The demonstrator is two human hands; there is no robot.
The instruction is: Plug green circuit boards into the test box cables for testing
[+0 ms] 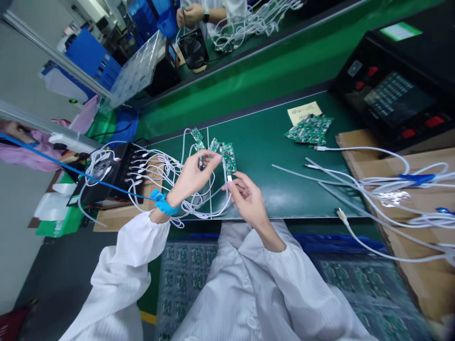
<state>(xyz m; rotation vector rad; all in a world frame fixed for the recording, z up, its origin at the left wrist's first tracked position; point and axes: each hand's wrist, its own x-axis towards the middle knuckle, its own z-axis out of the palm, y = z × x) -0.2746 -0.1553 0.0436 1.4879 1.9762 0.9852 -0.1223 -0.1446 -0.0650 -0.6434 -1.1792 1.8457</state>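
My right hand pinches a white cable plug at the near edge of a green circuit board. Whether the plug is seated in the board's socket is too small to tell. My left hand, with a blue strap on its wrist, is just left of that board. Its fingers are curled with the thumb close to them, and a small dark object shows between them. More small boards lie beyond this hand, with white cables running up to them.
At left, a black box has many white cables plugged in. A pile of boards lies by a yellow note. Loose white cables cross the cardboard at right, below a black instrument. Across the bench are another person's hands.
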